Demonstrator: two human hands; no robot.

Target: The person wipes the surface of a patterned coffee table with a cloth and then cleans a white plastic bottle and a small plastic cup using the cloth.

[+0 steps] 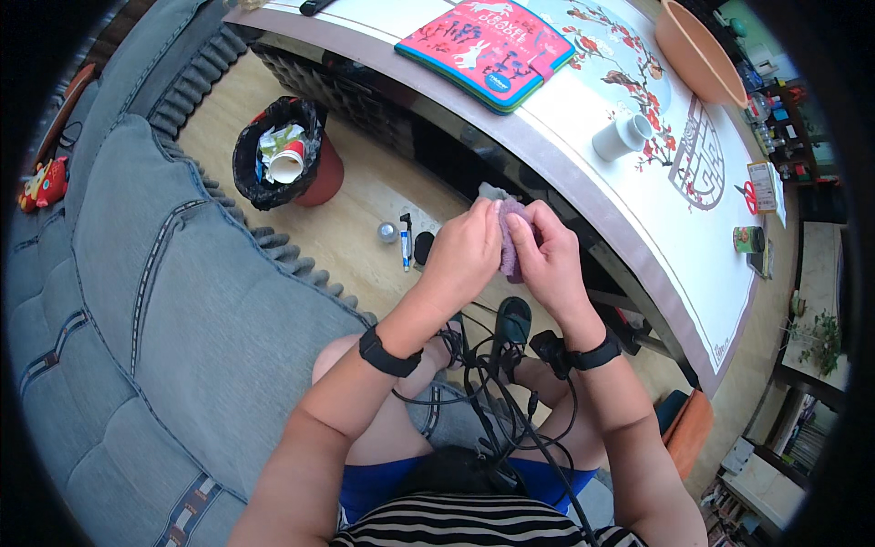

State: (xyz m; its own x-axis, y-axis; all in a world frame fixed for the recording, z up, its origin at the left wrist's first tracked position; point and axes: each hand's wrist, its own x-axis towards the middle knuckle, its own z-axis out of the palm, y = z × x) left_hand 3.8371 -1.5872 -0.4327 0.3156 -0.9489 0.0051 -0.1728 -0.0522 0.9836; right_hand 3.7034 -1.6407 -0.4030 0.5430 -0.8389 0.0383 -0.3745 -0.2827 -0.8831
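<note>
Both hands meet in front of me, just off the near edge of the table. A bunched purple cloth (510,247) is pinched between them, with a greyish end (493,193) sticking out above the fingers. My left hand (466,238) grips it from the left, fingers curled. From the other side my right hand (552,247) closes on it, thumb laid across the top. Whether the grey end belongs to the same cloth I cannot tell. Closest on the tabletop is a white ceramic bottle (618,138), its mouth tipped toward the right.
A pink zippered book case (485,51), an orange basin (701,51), red scissors (748,197) and a small jar (748,239) rest on the table (567,109). On the floor stands a lined trash bin (321,171), near a small tube (406,249). Black cables (502,390) hang over my legs.
</note>
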